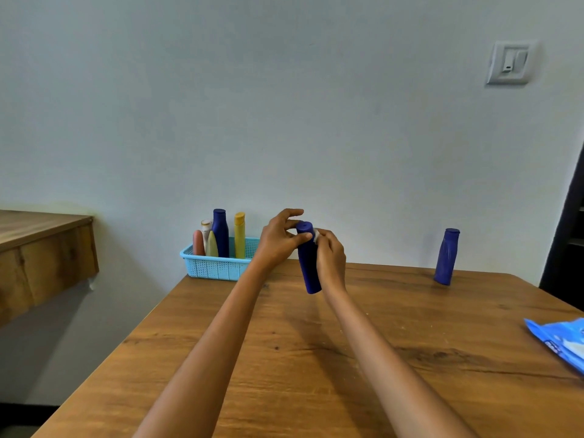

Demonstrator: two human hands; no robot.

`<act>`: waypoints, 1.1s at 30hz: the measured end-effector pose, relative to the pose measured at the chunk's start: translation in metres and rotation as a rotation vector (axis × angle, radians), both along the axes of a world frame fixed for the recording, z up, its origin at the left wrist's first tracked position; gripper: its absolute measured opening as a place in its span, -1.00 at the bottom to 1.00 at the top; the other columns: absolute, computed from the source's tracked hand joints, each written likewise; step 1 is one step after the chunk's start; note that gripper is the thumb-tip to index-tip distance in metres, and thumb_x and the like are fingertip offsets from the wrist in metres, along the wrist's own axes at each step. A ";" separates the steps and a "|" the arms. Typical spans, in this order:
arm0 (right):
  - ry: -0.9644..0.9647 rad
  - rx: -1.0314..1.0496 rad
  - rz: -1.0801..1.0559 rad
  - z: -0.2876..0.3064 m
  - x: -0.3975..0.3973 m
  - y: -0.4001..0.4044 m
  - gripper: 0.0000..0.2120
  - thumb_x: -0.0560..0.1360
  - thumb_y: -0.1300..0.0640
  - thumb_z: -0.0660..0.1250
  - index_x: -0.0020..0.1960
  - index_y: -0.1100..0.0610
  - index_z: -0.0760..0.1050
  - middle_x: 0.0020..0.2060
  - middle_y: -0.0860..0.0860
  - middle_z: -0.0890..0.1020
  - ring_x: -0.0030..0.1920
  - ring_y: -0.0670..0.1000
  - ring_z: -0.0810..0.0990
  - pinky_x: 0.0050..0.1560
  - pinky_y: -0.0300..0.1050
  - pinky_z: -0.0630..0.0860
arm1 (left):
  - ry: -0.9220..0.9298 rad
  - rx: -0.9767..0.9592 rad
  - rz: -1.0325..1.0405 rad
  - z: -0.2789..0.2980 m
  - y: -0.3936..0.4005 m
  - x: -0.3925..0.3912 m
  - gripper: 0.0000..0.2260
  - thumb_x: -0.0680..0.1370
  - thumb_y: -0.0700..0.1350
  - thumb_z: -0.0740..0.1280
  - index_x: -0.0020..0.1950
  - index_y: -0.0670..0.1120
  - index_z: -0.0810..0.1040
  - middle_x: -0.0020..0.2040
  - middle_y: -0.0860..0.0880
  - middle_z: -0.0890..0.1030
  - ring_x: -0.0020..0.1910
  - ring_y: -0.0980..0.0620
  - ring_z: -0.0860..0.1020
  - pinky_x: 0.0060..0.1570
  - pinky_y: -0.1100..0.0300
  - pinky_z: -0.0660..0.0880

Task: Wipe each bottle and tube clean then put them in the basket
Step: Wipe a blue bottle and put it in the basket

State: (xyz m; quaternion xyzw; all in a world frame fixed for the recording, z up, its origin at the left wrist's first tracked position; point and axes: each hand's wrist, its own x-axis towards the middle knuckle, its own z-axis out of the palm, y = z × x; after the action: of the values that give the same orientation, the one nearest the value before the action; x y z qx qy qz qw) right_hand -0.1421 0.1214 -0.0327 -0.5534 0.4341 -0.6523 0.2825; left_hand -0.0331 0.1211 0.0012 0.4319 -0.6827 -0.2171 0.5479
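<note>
A dark blue bottle (pixel 309 267) is held upright above the wooden table (pixel 284 358). My left hand (pixel 278 240) pinches it near the cap. My right hand (pixel 330 256) curls round its right side and presses a small white wipe (pixel 317 234) against the neck. Behind my left hand stands a light blue basket (pixel 215 268) holding a tall blue bottle (pixel 220 233), a yellow bottle (pixel 240 233), an orange tube (pixel 198 243), a pale yellow tube (pixel 211 245) and a white bottle (pixel 206 227). Another dark blue bottle (pixel 446 257) stands at the table's far right.
A blue pack of wipes (pixel 561 341) lies at the right edge of the table. A wooden shelf (pixel 41 248) juts out at the left. The wall behind carries a switch plate (pixel 509 63). A dark door frame (pixel 565 248) stands at the far right.
</note>
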 end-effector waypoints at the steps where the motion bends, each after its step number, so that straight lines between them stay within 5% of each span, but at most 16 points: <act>1: -0.003 -0.024 0.002 0.001 0.002 0.001 -0.77 0.62 0.13 0.08 0.09 0.14 0.49 -0.06 0.01 0.59 -0.11 -0.04 0.53 -0.27 -0.32 0.40 | -0.019 -0.015 0.006 0.000 0.001 -0.001 -0.57 0.46 -0.19 0.43 0.29 -0.05 0.42 0.15 -0.11 0.60 0.08 -0.06 0.59 0.11 0.02 0.55; 4: 0.005 -0.057 0.016 -0.003 0.004 0.001 -0.77 0.63 0.13 0.07 0.10 0.14 0.49 -0.08 -0.02 0.58 -0.13 -0.09 0.52 -0.32 -0.43 0.41 | -0.044 -0.045 0.014 -0.001 0.001 0.001 -0.57 0.45 -0.18 0.44 0.29 -0.05 0.43 0.14 -0.09 0.61 0.08 -0.04 0.59 0.11 0.06 0.55; 8: 0.074 -0.018 0.034 -0.014 0.000 -0.005 -0.79 0.63 0.11 0.06 -0.02 0.09 0.46 -0.18 -0.04 0.56 -0.20 -0.06 0.50 -0.27 -0.26 0.39 | -0.029 -0.025 0.003 -0.004 0.000 0.003 -0.61 0.46 -0.21 0.43 0.25 -0.04 0.44 0.14 -0.08 0.61 0.06 -0.05 0.59 0.07 0.08 0.57; 15: 0.034 0.324 0.117 -0.030 -0.018 -0.009 -0.75 0.61 0.13 0.04 -0.20 0.07 0.37 -0.31 -0.02 0.49 -0.30 -0.07 0.41 -0.27 -0.23 0.34 | 0.090 -0.001 -0.060 -0.002 -0.001 0.010 -0.65 0.49 -0.25 0.38 0.24 -0.05 0.44 0.13 -0.10 0.60 -0.06 0.00 0.58 0.00 0.08 0.60; 19: 0.011 0.485 0.176 -0.034 -0.019 -0.006 -0.79 0.59 0.10 0.06 -0.12 0.08 0.43 -0.20 0.02 0.56 -0.21 -0.04 0.47 -0.16 -0.18 0.39 | 0.034 0.014 -0.109 -0.004 0.000 0.018 -0.67 0.50 -0.27 0.36 0.21 -0.04 0.44 0.14 -0.09 0.59 -0.01 -0.06 0.59 0.00 0.12 0.59; 33: -0.230 0.296 0.226 0.003 -0.009 0.004 -0.87 0.49 0.15 0.15 -0.10 0.15 0.46 -0.30 0.00 0.54 -0.30 -0.01 0.48 -0.30 -0.16 0.40 | -0.239 -0.097 -0.184 -0.008 -0.002 0.015 -0.78 0.50 -0.27 0.35 0.09 -0.05 0.46 0.07 0.01 0.58 0.02 0.03 0.58 -0.01 0.21 0.56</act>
State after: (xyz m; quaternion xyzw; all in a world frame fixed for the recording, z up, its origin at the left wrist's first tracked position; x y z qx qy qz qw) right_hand -0.1514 0.1252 -0.0301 -0.4728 0.4253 -0.6046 0.4797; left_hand -0.0184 0.1188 -0.0065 0.3631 -0.7895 -0.1803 0.4608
